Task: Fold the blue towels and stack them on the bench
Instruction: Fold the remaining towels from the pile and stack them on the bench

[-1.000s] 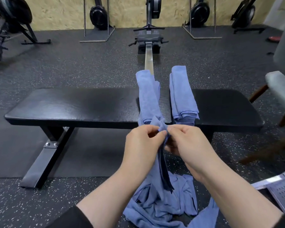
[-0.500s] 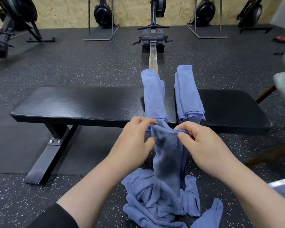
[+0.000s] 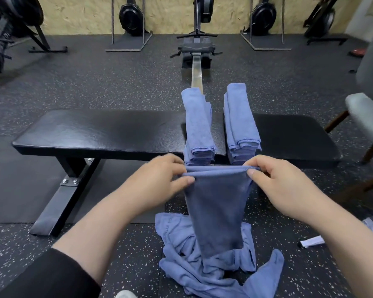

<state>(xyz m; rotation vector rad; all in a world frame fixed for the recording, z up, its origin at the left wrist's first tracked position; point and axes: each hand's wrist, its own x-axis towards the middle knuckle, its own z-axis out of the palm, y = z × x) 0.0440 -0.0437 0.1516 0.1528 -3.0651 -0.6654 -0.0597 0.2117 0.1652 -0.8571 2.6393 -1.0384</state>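
- Left hand [image 3: 159, 181] pinches the left end of the held towel [image 3: 215, 207] top edge, thumb in front, fingers curled behind.
- Right hand [image 3: 276, 181] pinches the right end the same way — edge stretched taut between the two hands.
- Held towel hangs doubled in front of the bench [image 3: 99, 134], lower end reaching the loose towel pile [image 3: 205, 265] on the floor.
- Two folded stacks lie across the bench: left stack [image 3: 197, 123] and right stack [image 3: 239, 119], side by side with a gap, near ends overhanging the front edge.
- Behind the bench: rowing machine [image 3: 197, 50] — rail runs toward the stacks.
- Grey chair [image 3: 366, 117] at right edge.
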